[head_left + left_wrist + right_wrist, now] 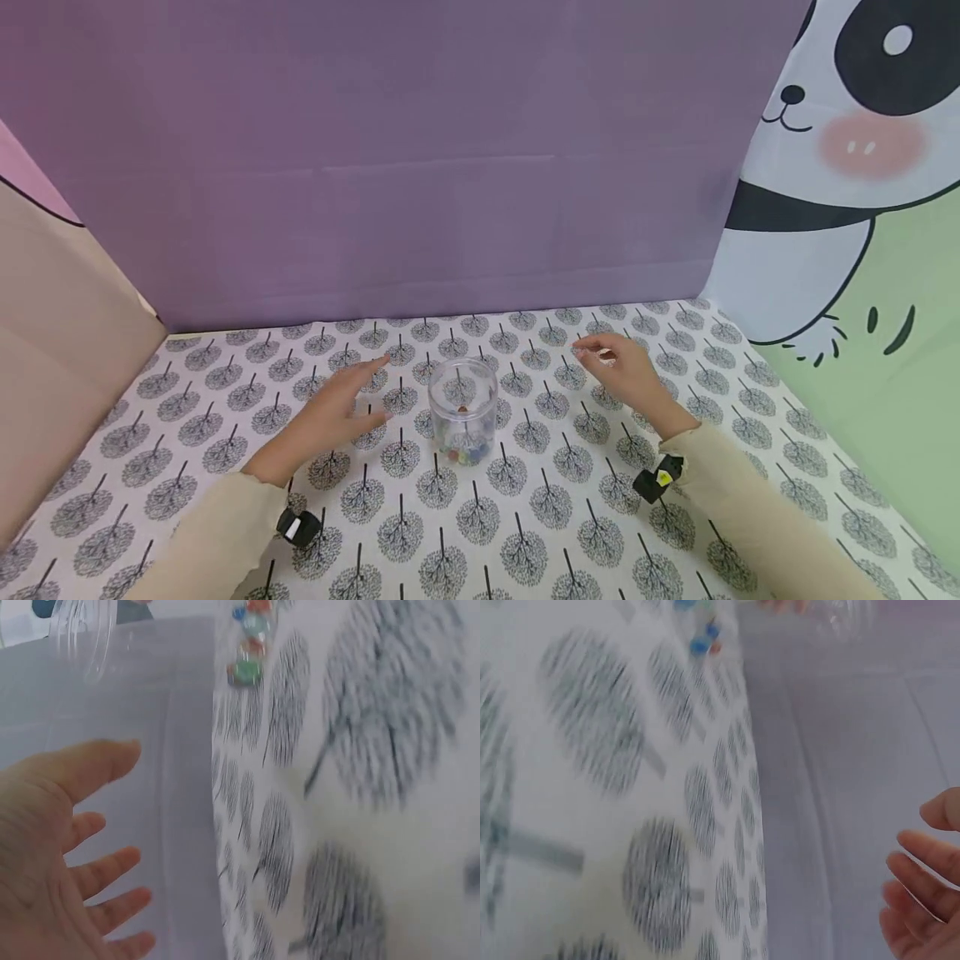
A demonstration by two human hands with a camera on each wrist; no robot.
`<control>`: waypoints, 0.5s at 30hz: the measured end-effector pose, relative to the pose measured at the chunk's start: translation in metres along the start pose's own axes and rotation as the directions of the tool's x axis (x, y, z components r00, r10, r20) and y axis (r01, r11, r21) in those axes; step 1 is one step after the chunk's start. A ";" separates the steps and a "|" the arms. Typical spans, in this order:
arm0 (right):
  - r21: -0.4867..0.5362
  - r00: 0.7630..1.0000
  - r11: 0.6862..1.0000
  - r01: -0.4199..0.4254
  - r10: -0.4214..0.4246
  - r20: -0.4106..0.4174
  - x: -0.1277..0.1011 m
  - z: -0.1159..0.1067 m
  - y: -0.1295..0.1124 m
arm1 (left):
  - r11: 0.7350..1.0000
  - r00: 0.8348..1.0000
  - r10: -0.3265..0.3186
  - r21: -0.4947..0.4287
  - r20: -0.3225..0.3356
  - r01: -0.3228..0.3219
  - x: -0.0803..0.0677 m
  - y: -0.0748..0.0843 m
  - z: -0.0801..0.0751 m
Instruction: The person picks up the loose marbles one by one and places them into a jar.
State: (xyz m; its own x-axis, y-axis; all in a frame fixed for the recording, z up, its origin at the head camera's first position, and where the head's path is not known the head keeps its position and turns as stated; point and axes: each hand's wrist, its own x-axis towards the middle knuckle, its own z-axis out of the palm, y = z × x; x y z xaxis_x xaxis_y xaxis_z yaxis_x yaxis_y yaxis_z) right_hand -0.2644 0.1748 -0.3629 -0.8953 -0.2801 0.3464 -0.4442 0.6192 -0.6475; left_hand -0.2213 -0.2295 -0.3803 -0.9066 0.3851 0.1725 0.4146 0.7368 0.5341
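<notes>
A clear jar (462, 417) stands upright on the patterned cloth between my hands. Small coloured pieces (463, 452), bead-like in red, blue and green, lie at its bottom; they also show blurred in the left wrist view (249, 649). My left hand (335, 410) hovers left of the jar, thumb and fingers spread and apart from it. To the jar's right and a bit farther back is my right hand (624, 372), its fingers loosely bent with nothing between them. Neither hand touches the jar. Both hands look free in the wrist views too.
A white cloth (442, 572) printed with grey trees covers the table. Behind it rises a purple wall panel (420, 183). A beige panel (60, 350) borders the left side, and a green panel with a panda drawing (862, 292) borders the right.
</notes>
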 end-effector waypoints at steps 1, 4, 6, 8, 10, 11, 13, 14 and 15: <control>-0.046 0.999 0.998 0.037 -0.038 -0.025 -0.001 -0.002 0.003 | 0.998 1.000 0.006 0.055 -0.030 -0.004 -0.003 -0.002 -0.003; -0.181 0.991 0.978 0.107 -0.118 -0.056 -0.006 -0.010 0.010 | 0.976 0.994 -0.005 0.214 -0.109 0.028 -0.012 -0.009 -0.013; -0.251 0.990 0.961 0.116 -0.132 -0.047 -0.010 -0.015 0.014 | 0.951 0.987 -0.012 0.304 -0.162 0.062 -0.018 -0.012 -0.021; -0.323 0.991 0.940 0.110 -0.128 -0.034 -0.013 -0.019 0.018 | 0.921 0.978 -0.028 0.375 -0.207 0.106 -0.023 -0.015 -0.030; -0.380 0.994 0.921 0.091 -0.104 -0.014 -0.016 -0.023 0.020 | 0.897 0.972 -0.053 0.417 -0.228 0.147 -0.027 -0.018 -0.038; -0.394 0.996 0.916 0.079 -0.087 -0.002 -0.018 -0.026 0.021 | 0.892 0.971 -0.076 0.421 -0.225 0.168 -0.029 -0.018 -0.042; -0.426 0.998 0.903 0.058 -0.050 0.029 -0.021 -0.029 0.024 | 0.880 0.971 -0.124 0.430 -0.203 0.202 -0.033 -0.020 -0.048; -0.438 0.998 0.898 0.047 -0.029 0.046 -0.024 -0.031 0.025 | 0.876 0.971 -0.149 0.432 -0.185 0.217 -0.036 -0.021 -0.050; -0.446 0.998 0.894 0.038 -0.010 0.064 -0.027 -0.032 0.026 | 0.873 0.971 -0.170 0.432 -0.166 0.227 -0.038 -0.021 -0.051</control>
State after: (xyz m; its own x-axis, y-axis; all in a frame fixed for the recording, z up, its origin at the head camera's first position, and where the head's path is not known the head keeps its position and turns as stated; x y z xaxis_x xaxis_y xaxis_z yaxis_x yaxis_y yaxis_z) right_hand -0.2510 0.2218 -0.3669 -0.8909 -0.3331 0.3088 -0.4166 0.8702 -0.2631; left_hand -0.2000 -0.2881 -0.3555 -0.9642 0.1561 0.2142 0.1899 0.9706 0.1476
